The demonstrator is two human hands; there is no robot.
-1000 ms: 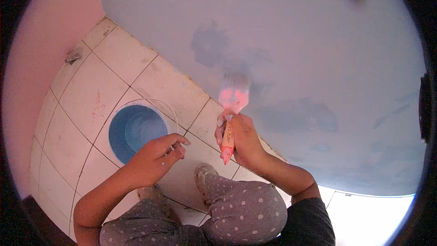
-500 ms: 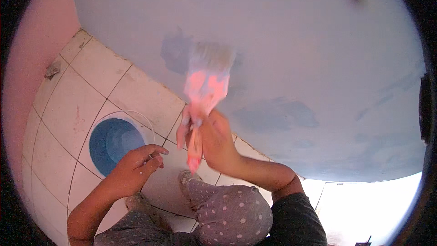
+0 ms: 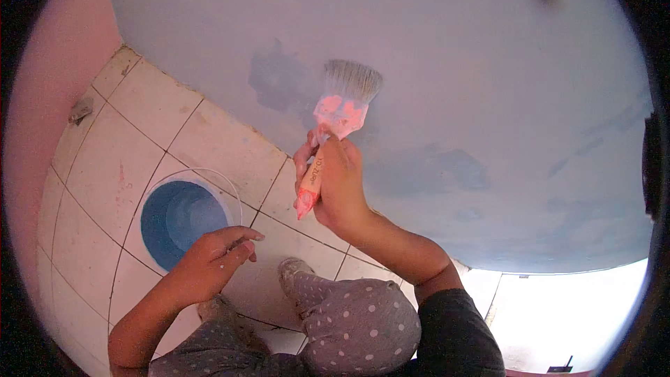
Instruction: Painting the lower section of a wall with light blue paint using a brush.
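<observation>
My right hand (image 3: 340, 185) is closed round the wooden handle of a wide paintbrush (image 3: 342, 113). The brush points up and away, its bristles against or just off the blue-grey wall (image 3: 453, 77); I cannot tell whether they touch. Pink paint covers its ferrule, and the handle's end is red. Darker patches mark the wall on both sides of the brush. On the left, my left hand (image 3: 215, 260) hangs over the near right edge of a bucket (image 3: 155, 227). Its fingers are loosely bent and apart, with nothing in them. Blue paint coats the bucket's inside.
Pale tiles (image 3: 91, 195) cover the floor, with smudges and dark joints. A pink wall (image 3: 56, 77) rises at the left, with a small grey lump (image 3: 81, 109) at its foot. My feet and dotted trousers (image 3: 363, 328) are close below the hands. Bright light falls at lower right.
The paintbrush and my right hand have moved to the right and a little up along the wall. My left hand has barely moved.
</observation>
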